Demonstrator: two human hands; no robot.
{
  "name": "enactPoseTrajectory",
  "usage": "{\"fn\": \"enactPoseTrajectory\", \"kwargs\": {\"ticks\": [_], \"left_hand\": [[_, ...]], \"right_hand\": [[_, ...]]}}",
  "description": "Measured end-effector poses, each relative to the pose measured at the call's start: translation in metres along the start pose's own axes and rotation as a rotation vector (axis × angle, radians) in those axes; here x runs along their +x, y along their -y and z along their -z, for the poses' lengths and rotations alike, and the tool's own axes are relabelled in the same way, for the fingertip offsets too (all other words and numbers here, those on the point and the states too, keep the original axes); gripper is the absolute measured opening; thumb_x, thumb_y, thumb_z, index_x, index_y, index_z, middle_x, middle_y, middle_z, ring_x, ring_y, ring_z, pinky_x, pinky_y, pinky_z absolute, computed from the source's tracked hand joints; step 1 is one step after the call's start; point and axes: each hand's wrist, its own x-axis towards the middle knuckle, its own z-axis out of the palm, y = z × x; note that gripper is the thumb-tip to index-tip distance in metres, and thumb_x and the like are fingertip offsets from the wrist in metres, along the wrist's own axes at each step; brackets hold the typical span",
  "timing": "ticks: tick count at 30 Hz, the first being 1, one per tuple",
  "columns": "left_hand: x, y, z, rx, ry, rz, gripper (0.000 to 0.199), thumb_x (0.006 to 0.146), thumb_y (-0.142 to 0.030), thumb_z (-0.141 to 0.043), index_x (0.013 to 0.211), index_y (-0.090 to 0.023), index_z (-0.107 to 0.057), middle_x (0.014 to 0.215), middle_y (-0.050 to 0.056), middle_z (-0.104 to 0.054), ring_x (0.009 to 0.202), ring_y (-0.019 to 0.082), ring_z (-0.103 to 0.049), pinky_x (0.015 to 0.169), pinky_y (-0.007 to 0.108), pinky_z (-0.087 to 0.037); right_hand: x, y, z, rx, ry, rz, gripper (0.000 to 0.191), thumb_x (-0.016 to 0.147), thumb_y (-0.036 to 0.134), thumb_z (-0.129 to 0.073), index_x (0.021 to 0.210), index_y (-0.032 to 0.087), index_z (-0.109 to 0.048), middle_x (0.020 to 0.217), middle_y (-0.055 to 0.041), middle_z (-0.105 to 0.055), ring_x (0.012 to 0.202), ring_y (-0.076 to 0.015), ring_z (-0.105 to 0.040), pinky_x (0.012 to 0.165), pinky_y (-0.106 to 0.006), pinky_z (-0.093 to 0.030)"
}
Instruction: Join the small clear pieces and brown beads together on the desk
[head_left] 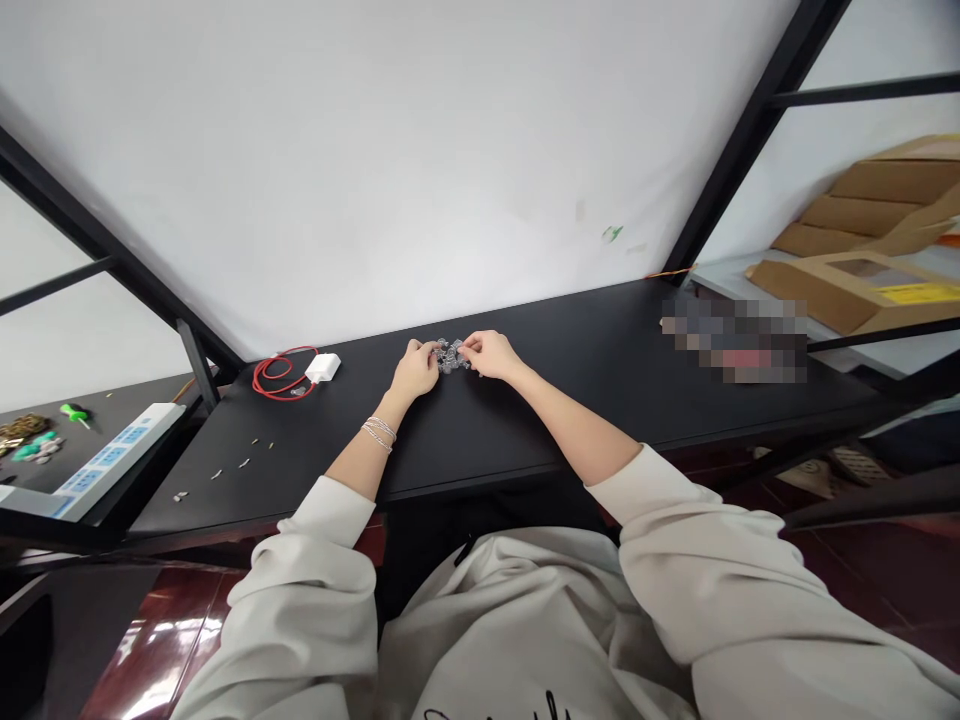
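A small pile of clear, greyish pieces point(451, 358) lies on the black tabletop point(495, 430), between my two hands. My left hand point(417, 369) rests at the pile's left side, its fingers bent and touching the pieces; whether it holds one is too small to tell. At the right side of the pile is my right hand point(487, 354), thumb and fingertips pinched together over the pieces. What sits in that pinch is too small to make out.
Coiled red cable point(274, 375) and white charger point(323, 368) lie left of my hands. Small bits point(244, 463) are scattered nearer the left edge. A white power strip point(112, 460) and green screwdriver point(75, 412) are farther left; cardboard boxes point(847, 285) stand at right.
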Motion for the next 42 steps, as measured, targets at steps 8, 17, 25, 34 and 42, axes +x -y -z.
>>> {"fn": "enactPoseTrajectory", "kwargs": {"ticks": [8, 17, 25, 34, 42], "left_hand": [[0.000, 0.002, -0.001, 0.015, 0.005, -0.017, 0.033, 0.093, -0.021, -0.060, 0.123, -0.015, -0.072, 0.113, 0.014, -0.060, 0.096, 0.025, -0.065, 0.095, 0.038, -0.053], [0.006, 0.014, 0.003, -0.044, 0.019, -0.026, 0.020, 0.088, -0.035, -0.074, 0.086, -0.017, -0.065, 0.088, 0.009, -0.067, 0.087, 0.024, -0.064, 0.085, 0.036, -0.051], [0.007, 0.019, 0.007, -0.248, -0.003, 0.073, 0.008, 0.087, -0.026, -0.072, 0.085, -0.018, -0.072, 0.083, 0.007, -0.076, 0.076, 0.020, -0.068, 0.078, 0.031, -0.052], [0.009, 0.027, 0.006, -0.619, 0.066, 0.138, 0.014, 0.085, -0.016, -0.062, 0.097, -0.014, -0.071, 0.086, 0.007, -0.079, 0.046, 0.008, -0.054, 0.054, 0.024, -0.046], [0.010, 0.025, 0.006, -0.669, 0.096, 0.135, 0.013, 0.086, -0.015, -0.062, 0.092, -0.013, -0.073, 0.087, 0.009, -0.080, 0.045, 0.008, -0.054, 0.052, 0.024, -0.046]], "right_hand": [[-0.001, 0.000, -0.001, -0.042, 0.013, 0.020, 0.011, 0.094, 0.025, -0.070, 0.089, 0.017, -0.075, 0.088, -0.0062, -0.080, 0.075, -0.0168, -0.075, 0.083, -0.032, -0.060], [0.000, -0.002, -0.001, -0.016, 0.014, 0.017, 0.009, 0.092, 0.025, -0.072, 0.088, 0.017, -0.075, 0.085, -0.0060, -0.079, 0.068, -0.0155, -0.073, 0.078, -0.030, -0.060], [-0.004, 0.004, 0.004, -0.028, 0.047, -0.017, 0.011, 0.091, 0.027, -0.075, 0.089, 0.016, -0.074, 0.081, -0.0047, -0.078, 0.053, -0.0118, -0.067, 0.073, -0.029, -0.059], [-0.002, 0.001, 0.003, -0.090, 0.068, 0.041, 0.014, 0.094, 0.023, -0.068, 0.103, 0.018, -0.078, 0.083, -0.0045, -0.078, 0.067, -0.0148, -0.072, 0.081, -0.030, -0.058], [0.000, -0.004, 0.002, -0.058, 0.091, 0.065, 0.015, 0.095, 0.021, -0.067, 0.105, 0.020, -0.077, 0.085, -0.0037, -0.079, 0.069, -0.0156, -0.073, 0.078, -0.030, -0.059]]}}
